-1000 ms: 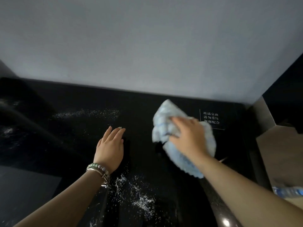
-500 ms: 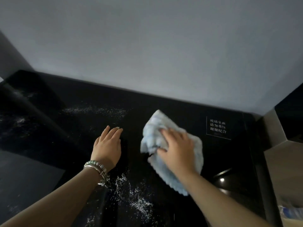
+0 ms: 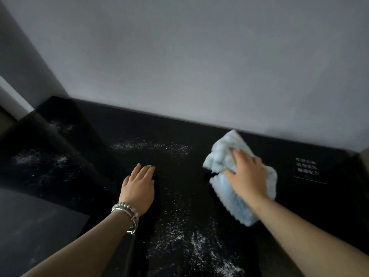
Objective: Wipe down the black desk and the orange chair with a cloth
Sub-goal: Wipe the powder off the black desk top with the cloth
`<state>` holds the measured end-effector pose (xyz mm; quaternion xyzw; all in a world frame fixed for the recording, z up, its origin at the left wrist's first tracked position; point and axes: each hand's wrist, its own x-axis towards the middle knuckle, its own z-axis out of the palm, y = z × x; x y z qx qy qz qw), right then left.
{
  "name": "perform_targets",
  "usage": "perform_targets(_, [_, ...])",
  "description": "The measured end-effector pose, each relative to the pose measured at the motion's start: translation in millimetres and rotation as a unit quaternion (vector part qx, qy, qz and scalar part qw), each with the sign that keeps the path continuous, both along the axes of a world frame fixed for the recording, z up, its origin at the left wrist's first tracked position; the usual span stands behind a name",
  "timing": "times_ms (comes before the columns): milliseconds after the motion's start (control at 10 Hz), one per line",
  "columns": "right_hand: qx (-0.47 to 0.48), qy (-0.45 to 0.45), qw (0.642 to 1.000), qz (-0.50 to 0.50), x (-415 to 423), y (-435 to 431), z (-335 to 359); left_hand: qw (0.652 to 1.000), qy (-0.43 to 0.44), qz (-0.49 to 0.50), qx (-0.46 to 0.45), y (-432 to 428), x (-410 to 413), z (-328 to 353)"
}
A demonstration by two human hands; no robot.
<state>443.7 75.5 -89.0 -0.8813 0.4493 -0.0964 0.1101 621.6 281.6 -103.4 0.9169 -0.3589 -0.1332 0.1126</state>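
Right grip (image 3: 247,176), fingers spread, presses the blue cloth (image 3: 235,206) on the black bench (image 3: 199,132), centre right of frame; it has swept left, away from the printed label (image 3: 306,168). White powder (image 3: 151,146) remains, so wiping is judged incomplete. Left grip (image 3: 138,188) rests flat, holding nothing.

Head camera looks steeply down, close over the black desk (image 3: 199,186) against a wall (image 3: 199,66).
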Motion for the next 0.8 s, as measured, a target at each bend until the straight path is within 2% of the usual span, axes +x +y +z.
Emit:
perform_targets(100, [0.071, 0.081, 0.990, -0.086, 26.9, -4.4, -2.2, 1.000, 0.017, -0.006, 0.021, 12.9, 21.4, -1.1])
perform_targets(200, [0.000, 0.106, 0.994, -0.014, 47.7, 46.1, -23.3, 0.998, 0.028, -0.011, 0.046, 24.5, 38.1, -3.6])
perform_targets(300, [-0.041, 0.020, 0.984, 0.170, 63.4, 80.5, -31.8, 0.998, 0.018, -0.011, 0.067, 29.9, 56.6, -5.9])
perform_targets(400, [-0.036, -0.058, 0.983, 0.173, 70.3, 46.2, -19.6, 0.994, 0.034, -0.036, 0.097, 26.9, 72.8, -6.1])
perform_targets(500, [-0.032, 0.112, 0.989, -0.092, 60.9, -15.2, -7.5, 0.981, 0.060, -0.088, 0.162, 24.8, 84.8, -5.1])
perform_targets(600, [0.292, -0.104, 0.951, 0.016, 62.9, -26.0, -2.1, 0.974, 0.074, -0.111, 0.183, 25.8, 92.4, -5.0])
perform_targets(700, [0.330, -0.427, 0.827, 0.156, 93.3, 31.5, -2.2, 0.970, 0.062, -0.128, 0.199, 25.7, 92.0, -5.7])
perform_targets(800, [0.086, -0.080, 0.977, 0.177, 105.7, 54.0, -32.8, 0.966, 0.055, -0.136, 0.211, 26.5, 93.2, -4.5])
